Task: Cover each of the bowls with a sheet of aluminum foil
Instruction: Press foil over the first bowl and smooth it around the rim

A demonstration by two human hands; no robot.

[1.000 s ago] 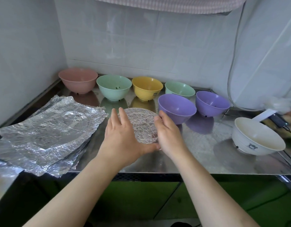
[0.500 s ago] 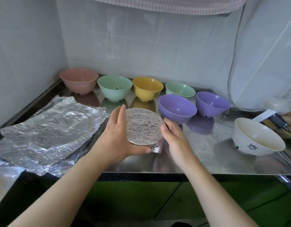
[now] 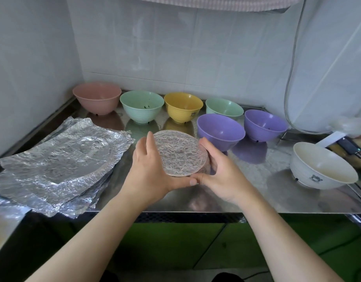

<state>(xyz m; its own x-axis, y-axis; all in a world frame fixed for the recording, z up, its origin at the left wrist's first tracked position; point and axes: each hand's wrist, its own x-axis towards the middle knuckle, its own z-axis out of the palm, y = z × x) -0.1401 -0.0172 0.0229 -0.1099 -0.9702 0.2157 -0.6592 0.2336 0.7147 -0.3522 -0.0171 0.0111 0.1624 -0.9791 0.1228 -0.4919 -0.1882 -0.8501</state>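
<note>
1. Foil sheets lie stacked at the frame's left on the counter.
2. Left hand, fingers together, cups the left side of the covered bowl at centre.
3. Right hand curls round its right side; thumbs touching below the rim.
4. Open bowls stand behind.

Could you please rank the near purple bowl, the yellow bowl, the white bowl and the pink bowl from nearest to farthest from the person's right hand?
From the right hand:
1. Near purple bowl, just behind it.
2. Yellow bowl, back row, middle.
3. White bowl, far right.
4. Pink bowl, back left corner.
</note>
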